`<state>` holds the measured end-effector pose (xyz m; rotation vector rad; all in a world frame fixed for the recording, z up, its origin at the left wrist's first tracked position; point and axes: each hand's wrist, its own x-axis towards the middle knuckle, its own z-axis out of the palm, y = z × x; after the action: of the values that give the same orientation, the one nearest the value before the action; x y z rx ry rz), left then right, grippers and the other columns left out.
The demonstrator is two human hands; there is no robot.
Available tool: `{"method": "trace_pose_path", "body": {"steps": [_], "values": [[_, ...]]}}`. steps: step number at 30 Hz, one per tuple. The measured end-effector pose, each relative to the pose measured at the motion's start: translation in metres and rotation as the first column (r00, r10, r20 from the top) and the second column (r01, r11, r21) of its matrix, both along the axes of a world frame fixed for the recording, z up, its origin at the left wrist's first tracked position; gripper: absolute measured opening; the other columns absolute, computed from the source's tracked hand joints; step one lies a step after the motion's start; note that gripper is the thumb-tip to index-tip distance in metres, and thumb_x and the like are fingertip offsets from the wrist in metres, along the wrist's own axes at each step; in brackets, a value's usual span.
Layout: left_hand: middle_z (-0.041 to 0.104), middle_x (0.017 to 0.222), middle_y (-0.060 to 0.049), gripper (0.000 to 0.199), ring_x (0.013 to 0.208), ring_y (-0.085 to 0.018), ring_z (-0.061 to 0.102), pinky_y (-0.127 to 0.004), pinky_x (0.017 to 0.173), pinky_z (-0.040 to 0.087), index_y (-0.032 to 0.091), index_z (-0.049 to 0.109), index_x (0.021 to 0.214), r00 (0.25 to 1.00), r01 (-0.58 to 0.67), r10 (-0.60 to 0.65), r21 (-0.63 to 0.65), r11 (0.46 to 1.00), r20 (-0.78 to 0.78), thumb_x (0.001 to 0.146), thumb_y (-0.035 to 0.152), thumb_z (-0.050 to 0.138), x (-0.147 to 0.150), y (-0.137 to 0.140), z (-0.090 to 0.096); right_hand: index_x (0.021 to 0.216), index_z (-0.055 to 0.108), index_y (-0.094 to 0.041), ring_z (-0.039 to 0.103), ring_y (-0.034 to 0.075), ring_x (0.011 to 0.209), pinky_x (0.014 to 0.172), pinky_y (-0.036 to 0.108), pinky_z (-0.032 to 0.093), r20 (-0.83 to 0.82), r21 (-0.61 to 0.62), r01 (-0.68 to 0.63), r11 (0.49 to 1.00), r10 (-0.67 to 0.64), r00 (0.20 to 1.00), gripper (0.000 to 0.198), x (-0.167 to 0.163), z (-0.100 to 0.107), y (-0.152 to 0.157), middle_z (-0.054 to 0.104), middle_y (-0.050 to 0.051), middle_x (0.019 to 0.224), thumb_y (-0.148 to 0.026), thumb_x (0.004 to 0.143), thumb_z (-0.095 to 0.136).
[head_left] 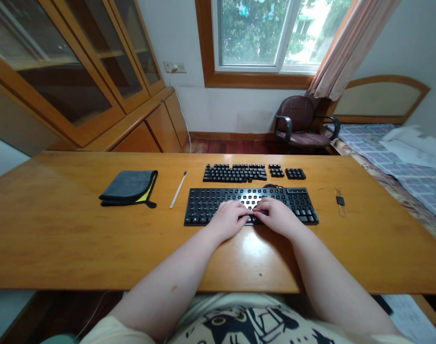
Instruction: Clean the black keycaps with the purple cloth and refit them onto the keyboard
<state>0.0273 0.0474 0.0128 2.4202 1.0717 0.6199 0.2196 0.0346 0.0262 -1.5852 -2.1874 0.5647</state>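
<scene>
A black keyboard [218, 195] lies on the desk in front of me, with many keycaps off and the switch stems bare. My left hand [229, 217] rests over its lower middle, fingers bent and tips pressed together; what they hold, if anything, is hidden. Beside it, my right hand [275, 216] pinches a small dark piece [264, 211], which looks like a keycap, at the keyboard's front rows. The fingertips of both hands meet. Behind the keyboard, removed keycaps [235, 173] lie in rows, with smaller groups [295, 173] to their right.
On the wooden desk [78, 243], a folded grey cloth [129, 186] and a thin white brush [178, 190] lie to the left. A keycap puller [340, 200] with wire loops lies right of the keyboard. Beyond the desk are a chair [299, 117] and a bed [386, 148].
</scene>
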Motion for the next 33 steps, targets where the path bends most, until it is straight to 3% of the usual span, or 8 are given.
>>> {"method": "trace_pose_path", "body": {"steps": [14,17,20,25,33], "values": [[0.06,0.106,-0.003,0.021,0.101,-0.022,0.052,-0.04,0.091,0.039,0.031,0.067,0.099,0.998,0.031,-0.032,-0.007,0.999,-0.06,0.081,0.031,0.055,0.0,-0.003,0.003,0.073,0.068,-0.022,0.059,0.016,0.076,0.072,0.028,0.044,-0.015,-0.049,0.093,0.994,-0.094,0.995,0.005,-0.001,-0.007,0.005,0.062,0.002,0.084,-0.023,0.073,0.063],[0.062,0.102,-0.003,0.022,0.098,-0.021,0.054,-0.039,0.09,0.04,0.029,0.067,0.1,1.0,0.0,0.0,0.006,1.0,-0.002,0.082,0.029,0.053,0.0,-0.002,0.002,0.077,0.068,-0.022,0.059,0.017,0.079,0.074,0.028,0.045,-0.072,0.002,0.119,0.993,-0.119,0.99,0.01,0.0,-0.003,0.004,0.064,0.003,0.085,-0.025,0.076,0.059],[0.063,0.1,-0.004,0.023,0.096,-0.02,0.056,-0.037,0.089,0.042,0.024,0.065,0.102,0.997,-0.052,0.051,0.014,0.999,0.063,0.083,0.027,0.051,0.0,0.0,0.0,0.083,0.068,-0.021,0.059,0.018,0.084,0.078,0.03,0.045,-0.106,0.108,0.226,0.968,-0.215,0.971,0.015,0.002,0.003,0.007,0.066,0.004,0.086,-0.028,0.08,0.054],[0.065,0.097,-0.005,0.022,0.094,-0.019,0.057,-0.036,0.088,0.044,0.021,0.067,0.095,0.982,-0.125,0.123,0.005,0.992,0.143,0.085,0.025,0.048,-0.002,0.007,-0.002,0.091,0.068,-0.022,0.06,0.019,0.086,0.078,0.03,0.045,0.021,0.188,0.273,0.943,-0.282,0.959,0.019,0.004,0.013,0.04,0.065,0.006,0.094,-0.029,0.08,0.054],[0.065,0.096,-0.004,0.02,0.094,-0.018,0.058,-0.035,0.088,0.045,0.021,0.067,0.093,0.977,-0.136,0.136,-0.011,0.991,0.166,0.083,0.022,0.05,-0.003,0.009,-0.006,0.099,0.068,-0.026,0.059,0.021,0.093,0.078,0.028,0.044,0.334,0.074,0.188,0.979,-0.202,0.921,0.026,-0.004,0.004,0.109,0.064,0.006,0.105,-0.026,0.074,0.06]]}}
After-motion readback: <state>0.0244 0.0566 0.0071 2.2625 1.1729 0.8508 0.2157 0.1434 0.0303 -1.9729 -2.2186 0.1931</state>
